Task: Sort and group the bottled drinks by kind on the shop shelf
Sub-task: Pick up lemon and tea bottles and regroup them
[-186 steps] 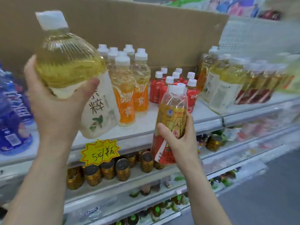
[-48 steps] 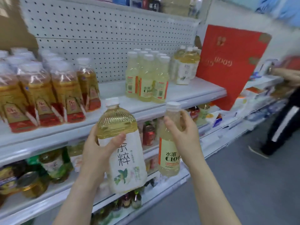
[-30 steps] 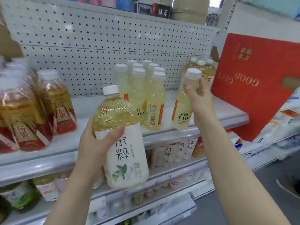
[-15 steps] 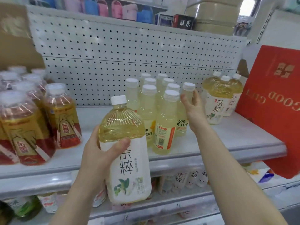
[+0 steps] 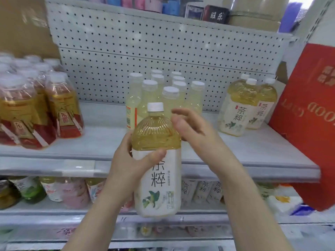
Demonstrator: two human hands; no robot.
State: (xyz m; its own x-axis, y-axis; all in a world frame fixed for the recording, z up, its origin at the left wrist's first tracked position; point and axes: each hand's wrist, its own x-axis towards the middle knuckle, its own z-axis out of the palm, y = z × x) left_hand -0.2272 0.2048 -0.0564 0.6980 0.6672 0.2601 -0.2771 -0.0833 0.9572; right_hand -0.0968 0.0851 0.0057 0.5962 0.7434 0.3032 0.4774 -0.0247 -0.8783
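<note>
While in left hand (image 5: 127,166) — one bottle (image 5: 160,180)

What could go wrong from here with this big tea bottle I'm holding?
The big tea bottle is gripped by the left hand alone, the right hand open beside it; it might slip. Moving it right could knock the close-packed pale bottles behind. The matching tea bottles stand near the red gift bag, which it might bump.

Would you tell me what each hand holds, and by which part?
Left hand grips the large tea bottle at its shoulder and label top; right hand holds nothing.
</note>
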